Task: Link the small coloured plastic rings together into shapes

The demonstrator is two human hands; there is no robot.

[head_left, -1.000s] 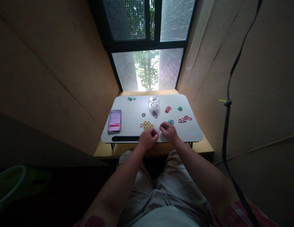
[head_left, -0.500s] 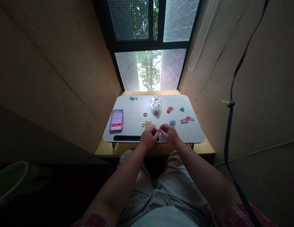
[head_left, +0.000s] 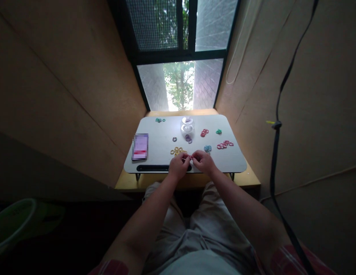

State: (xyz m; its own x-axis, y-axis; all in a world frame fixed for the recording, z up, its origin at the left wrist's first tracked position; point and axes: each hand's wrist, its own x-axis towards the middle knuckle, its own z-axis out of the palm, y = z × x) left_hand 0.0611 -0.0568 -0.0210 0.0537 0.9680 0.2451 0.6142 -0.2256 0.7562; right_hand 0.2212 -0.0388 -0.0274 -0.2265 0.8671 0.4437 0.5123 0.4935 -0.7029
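My left hand point(head_left: 179, 165) and my right hand point(head_left: 204, 161) meet above the table's front edge, both closed in a pinch. Between their fingertips is a small reddish thing point(head_left: 191, 157), too small to make out fully. Just beyond my left hand lies a pile of yellow rings point(head_left: 177, 151), partly hidden by the fingers. Blue rings point(head_left: 207, 148) lie just past my right hand. Farther right are pink rings point(head_left: 225, 144), with red rings point(head_left: 204, 133) and green rings point(head_left: 218, 131) behind. Purple rings point(head_left: 188, 139) sit near the middle, in front of a clear plastic container point(head_left: 187, 126).
The white folding table point(head_left: 160, 139) stands on a yellow ledge point(head_left: 246, 181) below a window. A phone point(head_left: 140, 147) lies at the left, beside a black slot point(head_left: 151, 168). More green rings point(head_left: 158, 120) lie at the back left. A dark cord point(head_left: 275, 164) hangs at right.
The view has shifted slightly. My fingertips remain together, and the reddish thing between them shows a little more. The piles of rings have not moved on the table.
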